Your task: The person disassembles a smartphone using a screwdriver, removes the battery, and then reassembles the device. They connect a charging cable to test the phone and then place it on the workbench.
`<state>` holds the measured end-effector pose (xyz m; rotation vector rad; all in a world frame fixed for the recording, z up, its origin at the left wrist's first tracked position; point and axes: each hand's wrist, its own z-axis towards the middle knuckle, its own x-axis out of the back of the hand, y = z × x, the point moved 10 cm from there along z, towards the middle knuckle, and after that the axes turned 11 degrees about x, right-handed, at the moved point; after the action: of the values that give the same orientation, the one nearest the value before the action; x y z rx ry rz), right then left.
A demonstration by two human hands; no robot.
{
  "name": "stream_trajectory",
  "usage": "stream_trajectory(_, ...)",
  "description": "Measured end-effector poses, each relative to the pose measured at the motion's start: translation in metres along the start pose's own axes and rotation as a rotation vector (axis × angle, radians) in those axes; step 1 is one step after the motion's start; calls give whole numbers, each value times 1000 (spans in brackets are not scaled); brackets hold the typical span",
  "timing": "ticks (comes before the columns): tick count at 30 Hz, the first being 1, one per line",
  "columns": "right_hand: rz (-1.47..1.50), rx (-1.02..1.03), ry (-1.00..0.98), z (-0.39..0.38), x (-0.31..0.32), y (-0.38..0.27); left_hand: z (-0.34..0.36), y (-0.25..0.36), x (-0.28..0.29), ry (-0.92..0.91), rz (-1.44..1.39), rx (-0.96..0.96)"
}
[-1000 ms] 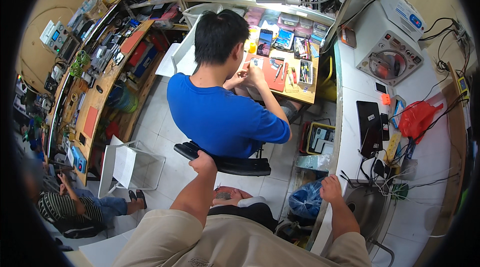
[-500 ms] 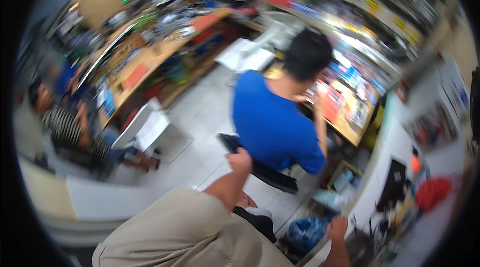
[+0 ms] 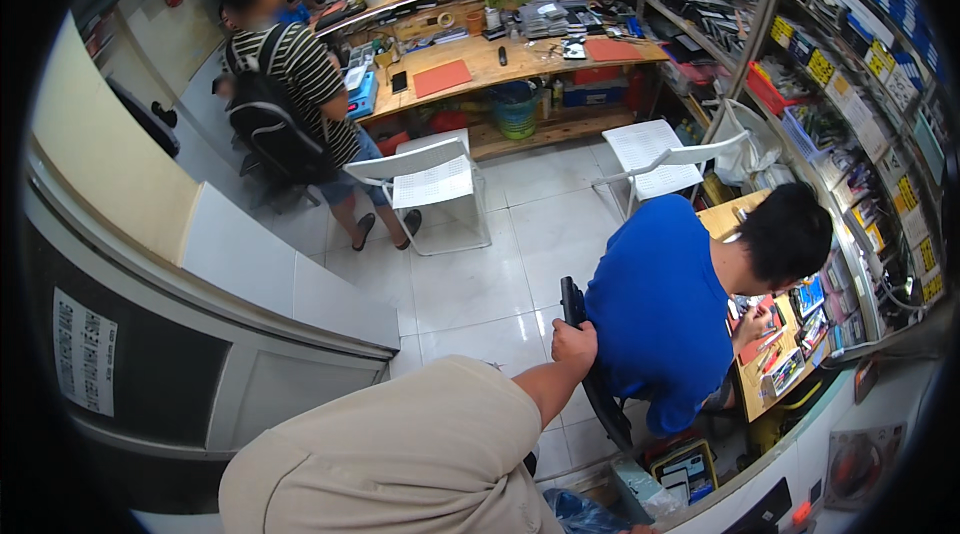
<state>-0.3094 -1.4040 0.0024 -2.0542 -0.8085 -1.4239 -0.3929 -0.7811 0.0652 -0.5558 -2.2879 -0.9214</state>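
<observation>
Black chair back (image 3: 572,302) | left hand (image 3: 573,344) grasping it | right hand unseen | green basket (image 3: 514,117) under bench

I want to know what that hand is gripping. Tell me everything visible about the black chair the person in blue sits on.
The black chair shows mainly as a thin, dark backrest, seen nearly edge-on and tilted, running from its top edge down behind the seated person in the blue shirt. It looks like plastic or padded material; the seat and legs are hidden. The left hand grips the backrest's top. It stands on the white tiled floor beside the wooden counter.
</observation>
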Motion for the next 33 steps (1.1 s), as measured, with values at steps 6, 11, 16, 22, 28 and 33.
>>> stream_trajectory(6,-117,185,69,-1,16,-15,-2,-1,-3,-1,-9,4)
stream_trajectory(11,-129,273,460,-4,50,-16,-1,-2,-8,23,-9,-3)
stream_trajectory(16,-145,257,149,-3,12,-8,-1,-4,-10,33,-35,-16)
stream_trajectory(22,-124,214,35,-4,9,-4,-1,-4,-11,57,-30,-17)
stream_trajectory(28,-61,148,-68,0,11,-5,0,-4,-11,62,-18,-22)
stream_trajectory(33,-41,157,34,4,22,-12,-1,-3,-10,52,-7,-6)
